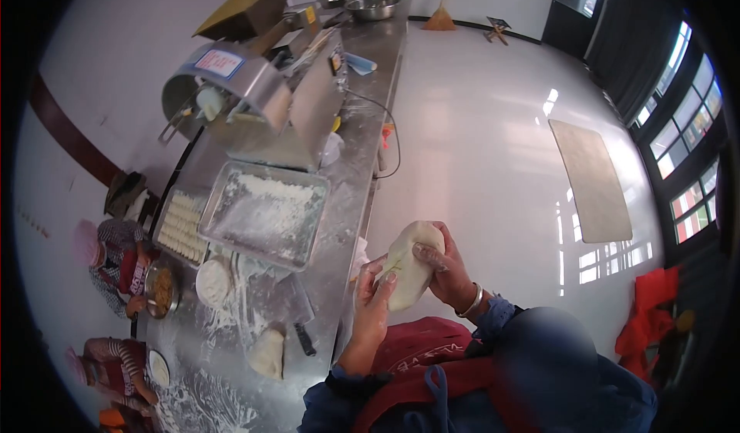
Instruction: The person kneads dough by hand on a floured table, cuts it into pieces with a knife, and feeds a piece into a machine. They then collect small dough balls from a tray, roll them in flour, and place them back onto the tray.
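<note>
- Leftmost, one person (pixel 119 271) has a hand just beside a metal bowl (pixel 174 298) of brownish filling; another person (pixel 116 367) reaches near a white plate (pixel 159 369).
- Next comes a tray (pixel 176 254) of pale rows; a flour-dusted tray (pixel 262 246) adjoins it; a metal machine (pixel 231 125) stands beyond on the steel table (pixel 339 209).
- Closer in lie a white bowl (pixel 200 286) of flour, a dough lump (pixel 267 354) and a black-handled knife (pixel 304 337).
- Centrally, the left hand (pixel 372 294) pinches a flattened dough piece (pixel 408 276), thumb on its face; the piece is held up beside the table; a greenish streak shows on it.
- Opposite, the right hand (pixel 453 271) clasps the same piece, thumb pressing its face; most fingers are hidden.
- Far right, a mat (pixel 593 179) lies on the floor (pixel 478 140).
</note>
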`<state>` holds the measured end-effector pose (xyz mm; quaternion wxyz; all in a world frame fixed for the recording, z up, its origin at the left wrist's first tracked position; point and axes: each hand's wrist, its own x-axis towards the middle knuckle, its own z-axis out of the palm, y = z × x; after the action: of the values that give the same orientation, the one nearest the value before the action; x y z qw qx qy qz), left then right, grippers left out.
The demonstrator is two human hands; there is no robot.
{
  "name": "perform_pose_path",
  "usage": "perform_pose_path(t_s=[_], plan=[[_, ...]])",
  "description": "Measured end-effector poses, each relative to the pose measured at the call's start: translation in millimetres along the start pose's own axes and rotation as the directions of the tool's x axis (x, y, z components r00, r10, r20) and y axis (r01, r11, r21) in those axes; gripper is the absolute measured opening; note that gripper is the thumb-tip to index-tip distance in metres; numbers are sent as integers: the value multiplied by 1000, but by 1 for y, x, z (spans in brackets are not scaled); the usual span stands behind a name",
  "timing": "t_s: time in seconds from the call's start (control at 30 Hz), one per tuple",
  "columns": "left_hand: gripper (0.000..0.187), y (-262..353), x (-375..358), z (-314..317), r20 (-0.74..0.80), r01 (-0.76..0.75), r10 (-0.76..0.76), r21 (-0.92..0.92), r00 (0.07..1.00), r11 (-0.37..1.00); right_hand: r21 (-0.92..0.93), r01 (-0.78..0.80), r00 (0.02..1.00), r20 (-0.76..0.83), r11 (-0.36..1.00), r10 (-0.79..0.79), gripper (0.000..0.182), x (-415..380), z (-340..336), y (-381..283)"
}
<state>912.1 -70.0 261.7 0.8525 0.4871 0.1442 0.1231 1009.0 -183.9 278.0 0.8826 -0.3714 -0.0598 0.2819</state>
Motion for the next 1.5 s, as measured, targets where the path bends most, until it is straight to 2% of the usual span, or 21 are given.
perform_pose_path(t_s=[0.13,0.17,0.2,0.23,0.3,0.43,0.63,0.73,0.83,0.9,0.93,1.0,1.03,1.07,1.13,1.17,1.2,1.3,1.37,1.43,1.5], plan=[[33,-6,29,25,12,-37,37,30,999,999,55,36,999,-29,998,-34,37,15,-21,-23],[30,-2,35,31,-13,-216,237,369,971,904,63,56,998,-39,996,-54,37,21,-26,-26],[27,2,43,35,37,-343,426,660,904,668,70,78,996,-50,994,-75,37,29,-30,-29],[27,5,53,38,48,-345,421,661,906,667,75,87,995,-58,993,-82,37,36,-34,-32],[19,6,73,42,252,-469,529,820,810,327,46,115,990,-82,992,-111,37,52,-43,-37],[14,-2,129,48,229,-466,524,798,820,381,11,114,989,-96,993,-112,38,96,-55,-52],[10,16,227,57,433,-582,476,781,765,225,-114,67,984,-159,991,-85,40,176,-67,-82],[7,20,271,62,538,-643,383,727,751,240,-191,91,982,-149,977,-120,40,208,-78,-95],[8,17,304,73,522,-595,286,708,803,380,-187,91,972,-196,978,-128,40,230,-85,-110],[23,10,323,76,500,-498,163,666,850,555,-160,99,964,-229,982,-135,40,243,-92,-116],[23,10,331,81,506,-502,160,666,847,551,-166,108,955,-255,980,-149,40,251,-95,-120],[51,14,345,93,521,-600,303,733,798,320,-172,121,948,-272,978,-165,39,270,-100,-124],[81,17,355,96,543,-578,200,780,816,239,-174,120,940,-295,977,-169,40,280,-102,-127],[81,9,368,98,539,-576,208,784,816,231,-176,119,933,-316,977,-171,41,291,-103,-131],[94,-11,395,105,496,-471,161,600,853,646,-169,88,943,-304,982,-136,44,315,-97,-143],[98,-9,403,108,438,-208,-76,564,896,799,-163,54,947,-303,985,-102,48,326,-96,-149],[98,-13,414,109,420,-209,-62,568,905,796,-163,42,955,-284,986,-88,48,338,-99,-155],[86,-22,447,111,321,-238,63,539,945,808,-408,-68,992,74,911,107,65,386,-115,-187],[75,-13,466,106,253,70,-126,219,959,973,-419,-49,978,166,907,129,67,421,-124,-204],[72,2,476,112,217,123,-173,226,961,966,-442,69,935,342,895,96,59,456,-127,-209],[68,6,486,115,173,183,-224,223,959,957,-501,69,900,405,863,163,52,481,-123,-212]])
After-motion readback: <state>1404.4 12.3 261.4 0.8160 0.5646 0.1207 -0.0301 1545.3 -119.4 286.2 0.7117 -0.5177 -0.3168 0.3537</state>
